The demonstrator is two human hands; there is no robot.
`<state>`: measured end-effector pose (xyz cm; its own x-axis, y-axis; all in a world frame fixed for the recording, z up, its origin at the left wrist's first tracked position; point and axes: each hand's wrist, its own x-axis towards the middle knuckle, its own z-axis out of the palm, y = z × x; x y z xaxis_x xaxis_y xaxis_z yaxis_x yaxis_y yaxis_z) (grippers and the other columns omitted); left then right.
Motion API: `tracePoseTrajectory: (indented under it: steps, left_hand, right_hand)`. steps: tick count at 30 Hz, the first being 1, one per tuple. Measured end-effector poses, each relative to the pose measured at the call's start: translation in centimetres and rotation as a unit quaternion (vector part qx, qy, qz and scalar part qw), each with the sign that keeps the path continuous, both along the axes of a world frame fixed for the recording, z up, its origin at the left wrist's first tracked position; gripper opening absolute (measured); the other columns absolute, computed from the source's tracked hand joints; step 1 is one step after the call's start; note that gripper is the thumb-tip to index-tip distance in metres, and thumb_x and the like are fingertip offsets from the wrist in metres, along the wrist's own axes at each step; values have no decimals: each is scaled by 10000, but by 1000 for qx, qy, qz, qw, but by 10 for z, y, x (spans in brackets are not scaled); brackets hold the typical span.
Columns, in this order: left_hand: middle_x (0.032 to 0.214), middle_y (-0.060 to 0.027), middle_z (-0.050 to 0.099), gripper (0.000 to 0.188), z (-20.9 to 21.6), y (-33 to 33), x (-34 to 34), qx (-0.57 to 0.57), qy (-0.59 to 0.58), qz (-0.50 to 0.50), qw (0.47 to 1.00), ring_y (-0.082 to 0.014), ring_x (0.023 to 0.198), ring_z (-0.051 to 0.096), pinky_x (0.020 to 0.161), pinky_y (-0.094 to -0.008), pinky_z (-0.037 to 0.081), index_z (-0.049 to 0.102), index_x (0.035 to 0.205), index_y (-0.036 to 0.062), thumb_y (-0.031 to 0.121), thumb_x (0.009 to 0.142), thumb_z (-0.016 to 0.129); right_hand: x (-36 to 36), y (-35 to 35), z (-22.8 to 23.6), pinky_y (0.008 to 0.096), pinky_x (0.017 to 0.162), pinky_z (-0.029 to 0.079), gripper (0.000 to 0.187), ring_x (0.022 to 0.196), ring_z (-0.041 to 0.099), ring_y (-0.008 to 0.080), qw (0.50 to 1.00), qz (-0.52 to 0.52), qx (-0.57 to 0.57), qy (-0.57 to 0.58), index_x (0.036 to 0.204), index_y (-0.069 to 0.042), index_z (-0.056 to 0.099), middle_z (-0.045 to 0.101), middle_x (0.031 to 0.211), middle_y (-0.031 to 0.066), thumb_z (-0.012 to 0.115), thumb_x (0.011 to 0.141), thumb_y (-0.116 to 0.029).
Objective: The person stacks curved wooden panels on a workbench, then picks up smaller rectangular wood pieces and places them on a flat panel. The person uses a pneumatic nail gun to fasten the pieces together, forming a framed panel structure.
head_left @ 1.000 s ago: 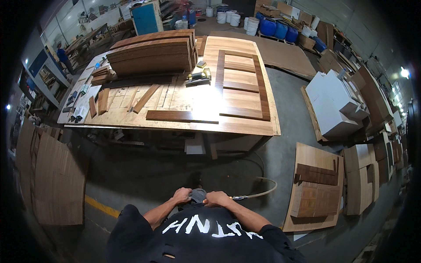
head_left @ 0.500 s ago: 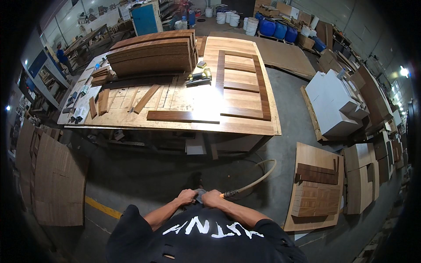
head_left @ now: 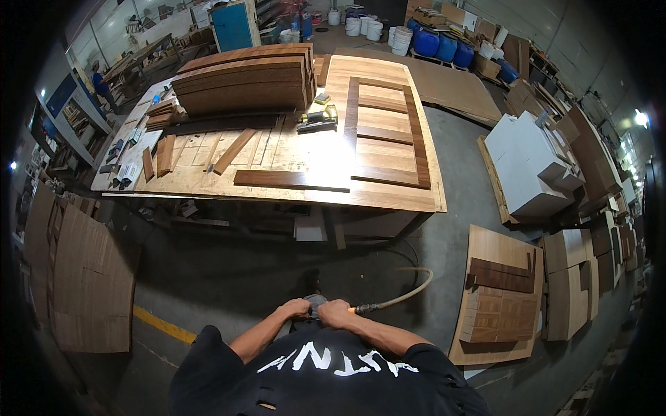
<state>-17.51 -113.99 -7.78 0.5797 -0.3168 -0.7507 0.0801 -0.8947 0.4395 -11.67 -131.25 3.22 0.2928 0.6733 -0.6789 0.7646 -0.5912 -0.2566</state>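
Close to my body, my left hand (head_left: 297, 307) and my right hand (head_left: 336, 314) are closed on a grey hose-fed tool (head_left: 316, 303). Most of it is hidden by my fingers, so its exact kind does not show. An orange end and a dark fitting (head_left: 366, 308) stick out beside my right hand. From there a pale air hose (head_left: 409, 295) curves right and up toward the workbench. Ahead on the bench lies a dark wooden frame (head_left: 352, 128) with crosspieces, upon a lighter wood panel (head_left: 337, 80).
The workbench (head_left: 208, 188) bears a tall stack of boards (head_left: 243, 90), a yellow-black tool (head_left: 319, 119), loose strips (head_left: 234, 151) and a dark board (head_left: 288, 180). Stacked panels stand left (head_left: 94, 277) and right (head_left: 503, 305). White boards (head_left: 524, 163) sit on a pallet. A person (head_left: 101, 84) stands far left.
The view has shifted slightly, so the bench sits a little farther right. The hose's loop has drawn slightly left. Both hands keep their grip near my body.
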Motion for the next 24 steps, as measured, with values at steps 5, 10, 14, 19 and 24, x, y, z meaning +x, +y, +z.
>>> tracePoseTrajectory:
  steps: [5, 10, 14, 19, 24]
  left_hand:
    - [1182, -222, 672, 508, -4, 12, 0, -52, -14, 57, 997, -385, 1108, 644, 896, -476, 530, 619, 1275, 86, 269, 811, 713]
    - [1274, -208, 642, 598, -22, 23, -3, -75, -52, 104, 990, -381, 1184, 608, 971, -457, 504, 576, 1357, 72, 343, 843, 720]
    - [1293, -210, 631, 594, -11, 19, -1, -56, -34, 145, 987, -380, 1210, 593, 998, -445, 489, 578, 1350, 56, 358, 856, 711]
    - [1228, -214, 665, 558, 1, 20, -8, -61, -33, 187, 980, -379, 1170, 618, 974, -440, 498, 604, 1320, 62, 372, 867, 701]
    - [1186, -217, 680, 543, 2, 32, -17, -58, -38, 215, 974, -379, 1121, 641, 937, -432, 511, 616, 1307, 74, 381, 868, 700]
  right_hand:
    - [5, 1, 11, 556, 716, 577, 314, 1022, 718, 327, 998, 29, -51, -20, 1093, -63, 757, 731, 1137, 145, 663, 839, -222]
    - [2, 3, -3, 583, 714, 569, 305, 1030, 714, 338, 998, 24, -52, -34, 1108, -76, 756, 727, 1154, 139, 646, 862, -220]
    - [1, 4, -13, 598, 711, 565, 303, 1033, 712, 344, 997, 20, -69, -25, 1119, -87, 755, 726, 1160, 137, 635, 876, -223]
    - [0, 6, -17, 589, 715, 569, 297, 1032, 713, 342, 996, 39, -75, -27, 1114, -94, 759, 728, 1156, 132, 636, 874, -218]
    - [0, 16, -15, 585, 725, 571, 297, 1030, 713, 343, 996, 46, -72, -13, 1105, -93, 763, 726, 1163, 133, 654, 858, -215]
